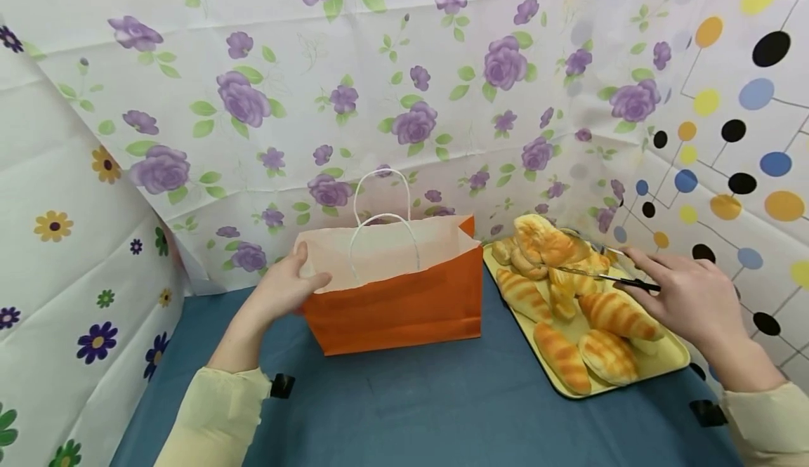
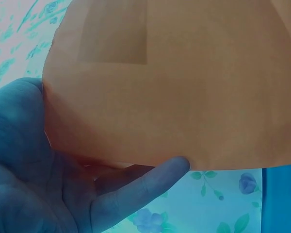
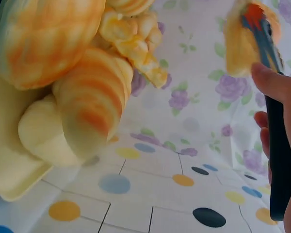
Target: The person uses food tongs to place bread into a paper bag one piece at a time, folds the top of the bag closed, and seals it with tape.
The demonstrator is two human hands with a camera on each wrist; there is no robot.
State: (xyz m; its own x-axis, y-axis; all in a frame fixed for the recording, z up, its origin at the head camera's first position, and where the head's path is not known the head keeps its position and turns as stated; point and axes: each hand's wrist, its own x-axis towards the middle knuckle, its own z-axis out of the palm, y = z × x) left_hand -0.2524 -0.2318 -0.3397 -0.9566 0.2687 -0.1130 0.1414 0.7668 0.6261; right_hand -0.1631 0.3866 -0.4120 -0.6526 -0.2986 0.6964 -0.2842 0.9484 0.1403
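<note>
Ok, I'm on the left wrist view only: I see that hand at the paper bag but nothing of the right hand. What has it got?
Observer: The right hand grips black-handled tongs.
Operator: Anything caught in them?
Observer: Yes, the right wrist view shows a golden piece of bread held in them.
Operator: Good. Any more about?
Observer: Yes, several, including striped rolls, on the yellow tray to the right of the orange paper bag.
</note>
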